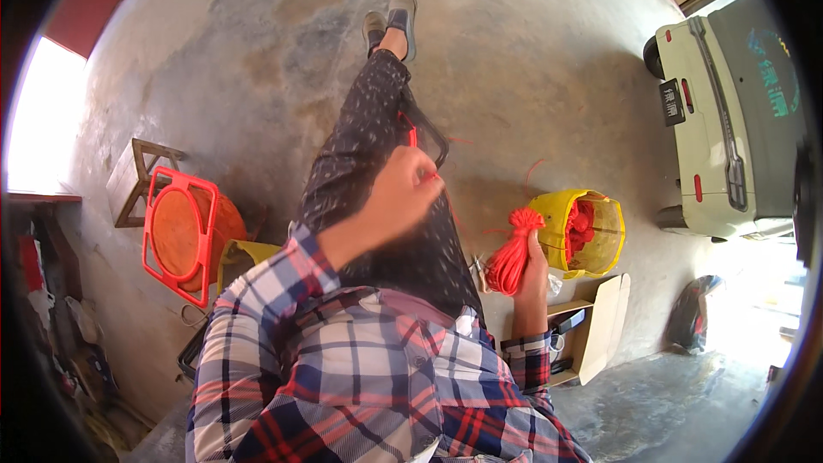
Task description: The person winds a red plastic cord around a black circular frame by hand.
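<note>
My right hand point(535, 267) is closed round a bundle of red cord point(509, 264), gathered into a ruffled knob at its far end. My left hand point(408, 185) is curled into a fist above my legs, blurred a little, with a bit of red cord point(430, 177) showing at its fingers. Just beyond that fist a red strip point(413, 135) lies by a dark curved bar point(435, 130) near my knee; what the bar belongs to is hidden. Thin red strands trail nearby. Right of the bundle, a yellow basket point(610, 250) holds more red cord.
An open cardboard box point(603, 330) with dark items stands below the basket. On the left are an orange round seat with a red frame point(182, 236) and a wooden stool point(129, 184). A vehicle point(716, 120) is parked at right; a dark bag point(693, 313) rests on the floor.
</note>
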Demonstrator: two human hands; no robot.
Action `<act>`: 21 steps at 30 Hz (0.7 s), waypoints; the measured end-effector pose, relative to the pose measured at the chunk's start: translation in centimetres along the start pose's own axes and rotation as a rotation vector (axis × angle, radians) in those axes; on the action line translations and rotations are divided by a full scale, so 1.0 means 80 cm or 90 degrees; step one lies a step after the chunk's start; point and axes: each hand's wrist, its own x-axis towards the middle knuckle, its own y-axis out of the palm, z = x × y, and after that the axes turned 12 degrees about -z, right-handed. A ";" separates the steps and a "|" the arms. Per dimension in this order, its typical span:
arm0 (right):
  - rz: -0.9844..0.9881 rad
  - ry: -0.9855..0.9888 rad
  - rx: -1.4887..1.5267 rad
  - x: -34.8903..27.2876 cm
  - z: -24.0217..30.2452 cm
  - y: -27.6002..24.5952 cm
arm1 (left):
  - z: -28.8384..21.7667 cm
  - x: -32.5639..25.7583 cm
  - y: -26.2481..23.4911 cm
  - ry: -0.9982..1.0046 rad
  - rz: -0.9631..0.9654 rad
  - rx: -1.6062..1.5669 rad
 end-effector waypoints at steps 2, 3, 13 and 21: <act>0.149 0.105 0.143 -0.029 0.013 0.056 | -0.029 -0.033 -0.006 0.273 0.050 0.120; 0.226 0.157 0.181 -0.038 0.010 0.077 | -0.043 -0.050 -0.003 0.304 0.129 0.127; 0.419 0.091 0.036 0.053 0.036 0.123 | -0.079 0.033 -0.036 0.419 -0.083 0.059; 0.155 -0.506 -0.666 0.088 0.012 0.202 | -0.009 0.076 0.004 0.295 0.062 0.512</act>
